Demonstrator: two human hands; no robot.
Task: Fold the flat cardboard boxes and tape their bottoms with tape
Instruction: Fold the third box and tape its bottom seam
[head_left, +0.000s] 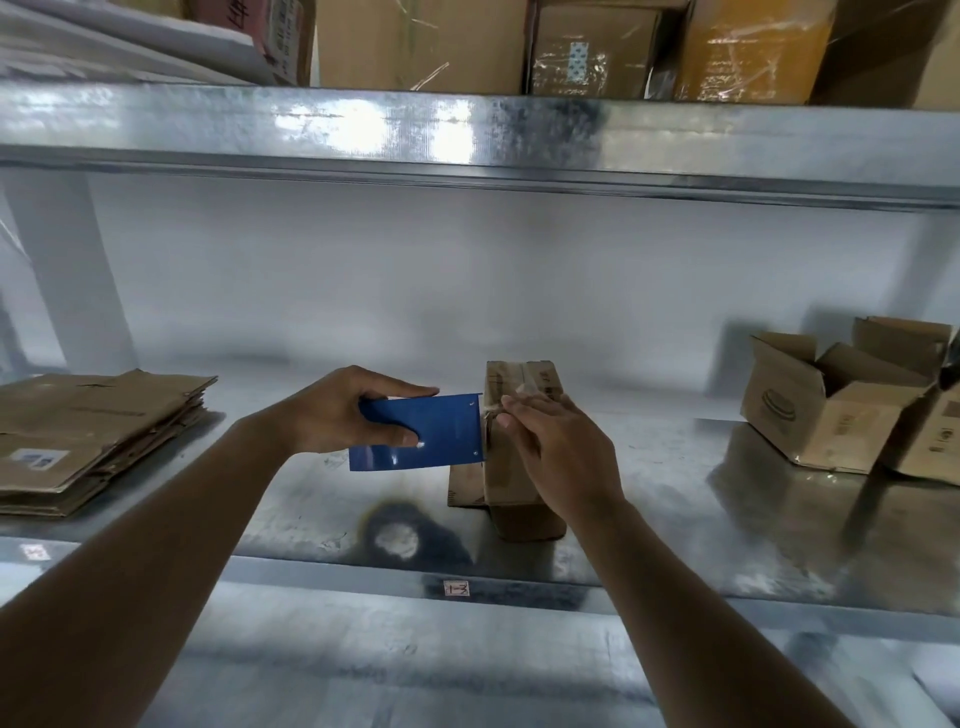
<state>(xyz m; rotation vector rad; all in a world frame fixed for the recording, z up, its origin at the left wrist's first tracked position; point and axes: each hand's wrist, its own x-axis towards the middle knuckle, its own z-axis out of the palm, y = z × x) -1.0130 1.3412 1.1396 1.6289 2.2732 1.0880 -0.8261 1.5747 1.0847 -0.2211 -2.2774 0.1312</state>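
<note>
Cardboard box (522, 452) bottom-up, long axis away from viewer, beside blue dispenser (421, 431).

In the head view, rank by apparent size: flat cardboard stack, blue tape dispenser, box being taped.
1. Flat cardboard stack.
2. Box being taped, partly hidden by the right hand.
3. Blue tape dispenser; close to the box, so unsure.

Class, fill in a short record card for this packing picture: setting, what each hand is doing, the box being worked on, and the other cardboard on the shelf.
Setting: metal shelf
Left hand: grips a blue tape dispenser, its right edge against the box
Right hand: fingers rest on the small box at the tape end
Small box: folded, stands mid-shelf, clear tape on its upper face
Flat boxes: stacked at left
Open boxes: at right, flaps up
</note>
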